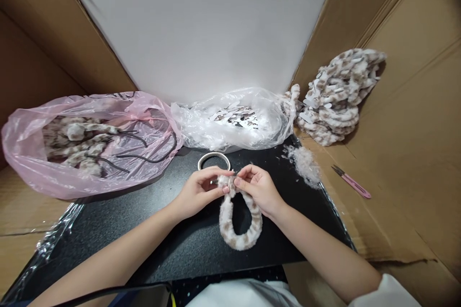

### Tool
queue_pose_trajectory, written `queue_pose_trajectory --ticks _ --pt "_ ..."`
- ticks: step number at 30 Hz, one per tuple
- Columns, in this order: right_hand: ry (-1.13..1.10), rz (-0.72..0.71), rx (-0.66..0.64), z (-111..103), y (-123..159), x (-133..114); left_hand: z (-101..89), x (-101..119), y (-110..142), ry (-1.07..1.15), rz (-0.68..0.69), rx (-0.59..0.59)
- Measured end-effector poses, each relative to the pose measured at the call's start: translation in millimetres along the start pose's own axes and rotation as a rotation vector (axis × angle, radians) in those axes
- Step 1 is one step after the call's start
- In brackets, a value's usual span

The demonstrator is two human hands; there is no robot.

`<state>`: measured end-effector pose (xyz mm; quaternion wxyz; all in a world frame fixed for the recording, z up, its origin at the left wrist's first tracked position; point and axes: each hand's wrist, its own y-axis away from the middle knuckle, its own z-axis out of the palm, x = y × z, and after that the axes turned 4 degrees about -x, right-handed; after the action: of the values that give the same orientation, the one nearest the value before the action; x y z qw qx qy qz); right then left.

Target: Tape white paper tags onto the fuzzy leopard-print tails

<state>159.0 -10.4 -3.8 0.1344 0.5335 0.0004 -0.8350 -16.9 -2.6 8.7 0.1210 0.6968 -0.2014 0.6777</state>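
A fluffy white-and-tan plush loop, shaped like a headband [240,240], hangs toward me over the front of the black board. Its two ends meet at the top, between my hands. My left hand [201,189] pinches the fuzzy end from the left, thumb below and fingers above. From the right, my right hand [259,187] closes thumb and fingertips on the same joined part. A small dark bit shows between the fingertips, too small to name. Just behind my left hand lies a roll of tape [213,154], partly covered by the fingers.
A pink plastic bag [25,153] at left holds plush pieces and dark bendable strips. Behind the hands, a clear bag [201,136] contains printed cut pieces. Plush bands [342,96] are heaped at right, near loose fluff [304,165] and pink thread snips [351,182]. Cardboard walls [414,129] enclose the sides.
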Motion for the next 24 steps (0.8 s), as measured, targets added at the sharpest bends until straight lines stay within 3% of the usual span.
queue_pose_trajectory --ticks 9,16,21,24 --pt "-0.119 0.187 -0.069 1.2 0.9 -2.2 -20.8 -6.4 -5.9 -0.114 0.068 -0.268" --pt "0.088 0.163 -0.166 -10.5 -5.1 -4.4 -22.2 -8.9 -7.6 -0.394 0.355 0.101" --pt "0.349 -0.113 -0.181 -5.2 -1.7 1.3 -17.2 -9.5 -3.5 -0.407 0.358 0.066" --pt "0.371 -0.143 -0.156 -1.8 0.4 6.4 -16.4 -10.2 -3.5 -0.321 0.247 0.024"
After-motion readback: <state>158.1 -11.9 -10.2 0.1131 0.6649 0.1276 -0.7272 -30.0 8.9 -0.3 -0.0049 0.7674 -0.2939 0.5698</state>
